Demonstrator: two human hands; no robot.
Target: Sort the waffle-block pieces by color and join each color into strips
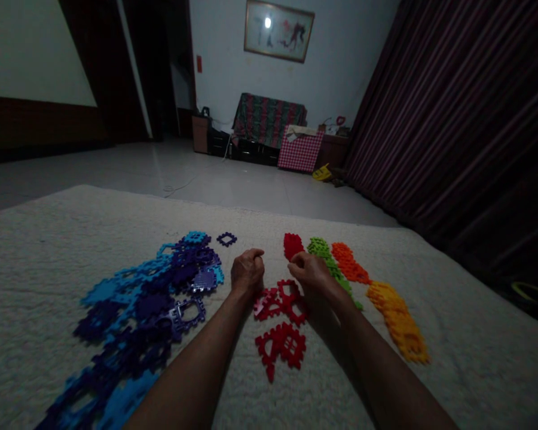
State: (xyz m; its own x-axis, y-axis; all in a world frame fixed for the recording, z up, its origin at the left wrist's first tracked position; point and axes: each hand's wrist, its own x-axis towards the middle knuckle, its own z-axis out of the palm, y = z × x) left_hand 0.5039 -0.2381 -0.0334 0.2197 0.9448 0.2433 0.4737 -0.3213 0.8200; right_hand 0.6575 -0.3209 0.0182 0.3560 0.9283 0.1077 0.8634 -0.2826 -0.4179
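Both my hands rest on a pale fuzzy rug among flat plastic puzzle tiles. My left hand is curled into a fist just right of a heap of blue and purple tiles; nothing shows in it. My right hand is closed in a pinch on the near end of a red tile stack. Loose red tiles lie between my forearms. Right of my right hand run rows of green tiles, orange tiles and yellow tiles.
One purple tile lies alone beyond the heap. Past the rug is a tiled floor with a cable, a covered cabinet, a checked bag and a yellow object. A dark striped curtain fills the right side.
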